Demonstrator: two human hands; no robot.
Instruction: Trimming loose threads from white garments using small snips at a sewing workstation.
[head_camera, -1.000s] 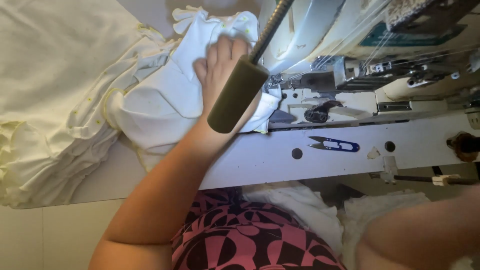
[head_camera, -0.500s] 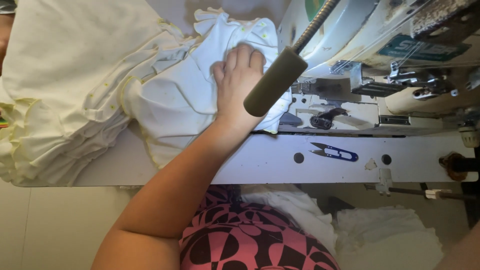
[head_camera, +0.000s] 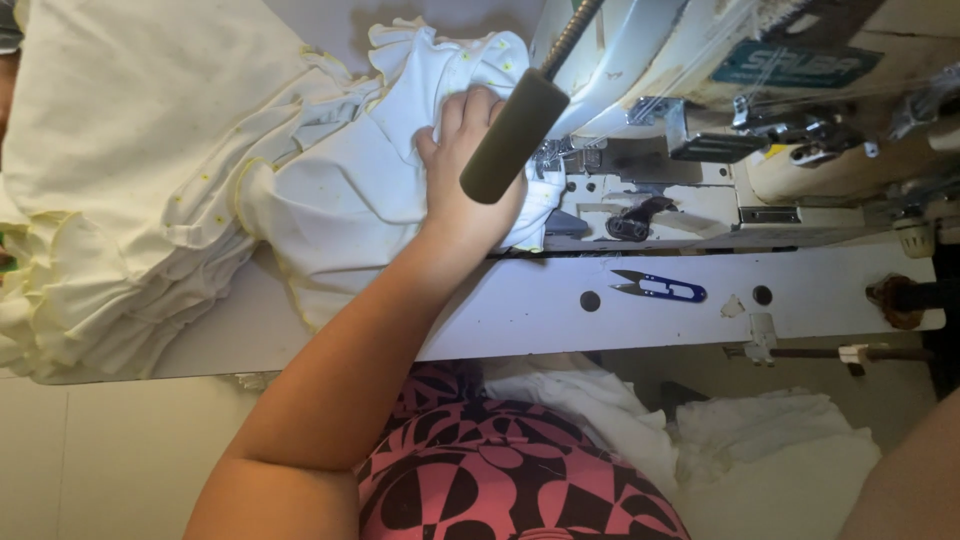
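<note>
**A:** You're at a white sewing table (head_camera: 520, 320) in a workshop, with a pale industrial sewing machine (head_camera: 760, 130) on its far side and heaps of white cloth on the floor (head_camera: 780, 460) by your lap. Your left hand (head_camera: 465, 170) lies flat, fingers spread and pressing, on the white ruffled knit garment with yellow edge stitching (head_camera: 340, 200). That garment sits on the table right up against the machine's needle area (head_camera: 555, 165).

**B:** And the right hand?

**A:** Only a forearm shows at the lower right corner (head_camera: 905, 480); I cannot tell what that hand is doing.

**B:** What could go wrong?

**A:** As I judge it, your fingertips are very close to the needle and the foot. If the ruffles bunch or drag, you might push in to free them and get caught. The dark padded cylinder on its threaded rod (head_camera: 512, 135) hangs over your hand and hides part of it, so you may misjudge the gap. Loose folds could also be stitched in by mistake.

**B:** Counts?

**A:** One machine, one pair of blue-handled thread snips (head_camera: 660, 288) on the table front, one padded cylinder, one garment under your hand, one stack of cream folded pieces (head_camera: 110, 220) at the left; its layers are too many to count.
</note>
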